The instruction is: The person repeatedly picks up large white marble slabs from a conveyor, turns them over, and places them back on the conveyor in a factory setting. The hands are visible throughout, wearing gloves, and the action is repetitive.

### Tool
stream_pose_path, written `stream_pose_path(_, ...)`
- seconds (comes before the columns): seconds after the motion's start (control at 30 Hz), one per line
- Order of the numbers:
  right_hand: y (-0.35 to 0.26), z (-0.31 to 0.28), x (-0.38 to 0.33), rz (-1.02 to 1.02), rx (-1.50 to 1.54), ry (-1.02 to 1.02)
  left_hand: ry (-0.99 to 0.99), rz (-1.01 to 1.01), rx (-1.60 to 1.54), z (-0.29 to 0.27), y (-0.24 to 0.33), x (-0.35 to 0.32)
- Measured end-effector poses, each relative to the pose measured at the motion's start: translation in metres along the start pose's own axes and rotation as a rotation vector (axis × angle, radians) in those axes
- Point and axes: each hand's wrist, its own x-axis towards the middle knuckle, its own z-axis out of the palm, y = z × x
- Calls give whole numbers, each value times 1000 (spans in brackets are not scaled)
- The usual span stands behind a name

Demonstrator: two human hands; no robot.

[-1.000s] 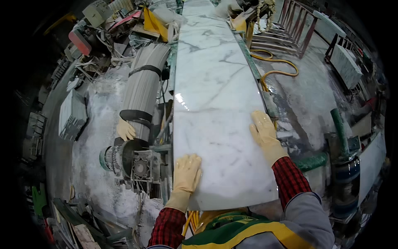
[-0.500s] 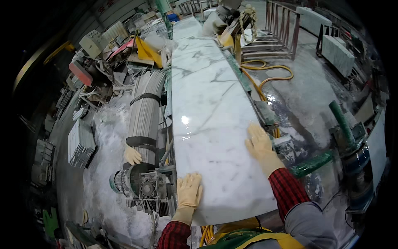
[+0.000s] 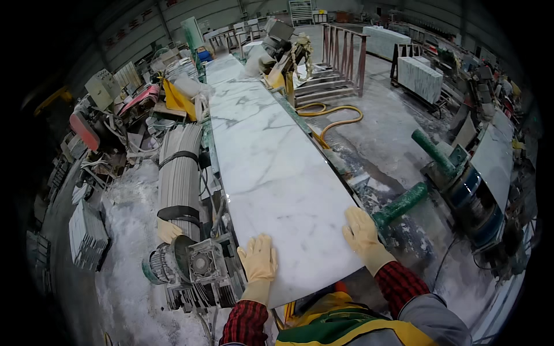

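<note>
A long white marble slab [image 3: 294, 219] with grey veins lies on the conveyor in front of me, its near end close to my body. My left hand [image 3: 259, 262], in a pale yellow rubber glove, rests flat on its near left edge with the fingers stretched forward. At the right edge, near the close right corner, my right hand [image 3: 362, 233] wears the same kind of glove. Its fingers are extended and point forward, while the thumb touches the slab's top. Both palms face down, so their undersides are hidden.
A motor with gearbox [image 3: 202, 264] and a strapped grey strip bundle [image 3: 180, 173] stand left, with a loose yellow glove [image 3: 169, 230] between them. Green rollers [image 3: 401, 205] stick out at right. A yellow hose [image 3: 340, 120] curls on the wet floor near a metal rack [image 3: 346, 57].
My view has turned rightward and up, so surroundings sit further left. My right hand has come back along the slab's edge towards its near corner. The left hand stays by the near left edge.
</note>
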Motion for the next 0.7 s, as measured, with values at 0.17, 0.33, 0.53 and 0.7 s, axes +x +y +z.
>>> stream_pose_path(0.17,-32,-35,-37,79,-74,-35,6,-5,-30,0,-1,-7)
stream_pose_path(0.33,-55,-63,-67,165,-167,-88,50,29,-39,-4,-1,-12)
stream_pose_path(0.53,-69,-87,-63,305,-190,-369,49,106,-82,-9,-6,-43)
stream_pose_path(0.7,-57,-78,-85,157,-166,-50,9,190,-168,-16,-6,-94)
